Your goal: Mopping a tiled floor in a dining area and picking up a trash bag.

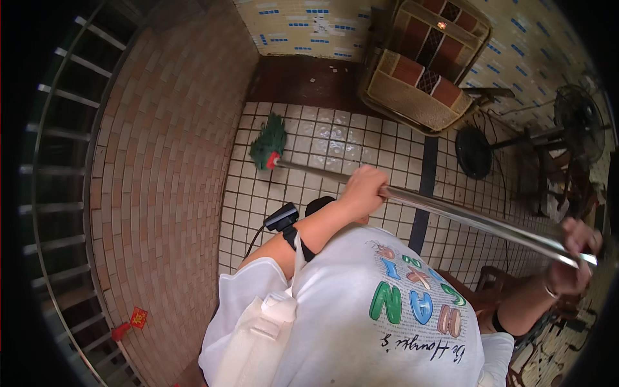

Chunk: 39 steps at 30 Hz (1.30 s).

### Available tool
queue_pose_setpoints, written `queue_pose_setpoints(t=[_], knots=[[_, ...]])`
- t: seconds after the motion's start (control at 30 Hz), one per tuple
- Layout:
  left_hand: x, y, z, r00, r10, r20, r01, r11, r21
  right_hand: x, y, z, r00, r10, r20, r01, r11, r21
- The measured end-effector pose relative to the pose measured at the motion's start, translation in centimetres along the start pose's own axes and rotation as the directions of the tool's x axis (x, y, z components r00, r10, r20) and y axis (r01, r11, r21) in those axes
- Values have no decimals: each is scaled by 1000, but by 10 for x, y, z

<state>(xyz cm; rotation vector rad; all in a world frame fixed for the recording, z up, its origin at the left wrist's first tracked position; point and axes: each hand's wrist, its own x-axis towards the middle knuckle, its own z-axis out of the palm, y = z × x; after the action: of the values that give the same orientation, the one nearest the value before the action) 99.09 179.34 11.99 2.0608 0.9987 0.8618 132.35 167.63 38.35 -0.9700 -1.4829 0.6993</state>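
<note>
A mop with a dark green strand head and a red socket lies against the white floor tiles near the brick-tiled wall. From the socket a shiny metal handle slants down to the right across my front. My left hand is closed around the handle at about its middle, knuckles up. Out at the right, my right hand grips the top end of the handle; it looks slightly blurred. A black device is strapped to my left forearm.
A folding chair with a woven cover stands by the far wall. Beside it is a standing fan with a round black base and a cable. A brick-tiled wall with metal railings runs along the left. Wooden furniture sits at the right.
</note>
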Motion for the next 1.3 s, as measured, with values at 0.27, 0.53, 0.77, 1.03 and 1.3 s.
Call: queue_pose_setpoints(t=[0.27, 0.53, 0.77, 1.03, 1.3], knots=[[-18, -150, 19, 840, -480, -253, 488, 872, -35, 122, 130, 178, 922, 300, 244, -386, 667, 637], [67, -150, -92, 569, -340, -749, 416, 904, -95, 304, 127, 242, 639, -376, 670, -316, 667, 675], [130, -331, -139, 362, -390, -847, 688, 725, -40, 385, 266, 345, 667, -139, 732, -451, 707, 545], [230, -408, -172, 562, -271, -782, 465, 885, 28, 443, 307, 345, 814, 45, 580, -407, 756, 512], [316, -447, -178, 749, -165, -642, 279, 957, 80, 428, 316, 327, 893, 82, 442, -280, 872, 403]])
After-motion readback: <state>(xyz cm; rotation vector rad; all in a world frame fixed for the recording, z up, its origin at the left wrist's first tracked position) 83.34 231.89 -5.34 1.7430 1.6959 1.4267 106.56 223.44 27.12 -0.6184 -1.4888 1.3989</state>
